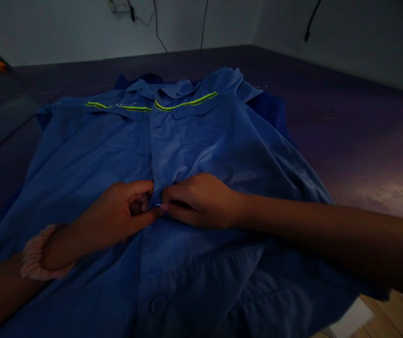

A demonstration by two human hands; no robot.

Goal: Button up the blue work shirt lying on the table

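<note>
The fingertips of the left hand (122, 213) and the right hand (197, 199) hide the spot where they meet on the shirt (222, 150), so it cannot be told what they pinch. The bottom edge cuts off the shirt hem.

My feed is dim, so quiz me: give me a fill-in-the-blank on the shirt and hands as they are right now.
1. The shirt lying on the table is ____ in colour.
2. Both hands, left hand and right hand, pinch the shirt's ____ placket.
3. The stripes across the chest are neon ____.
4. A pink scrunchie sits on the ____ wrist.

Missing words: blue; front; yellow; left
</note>
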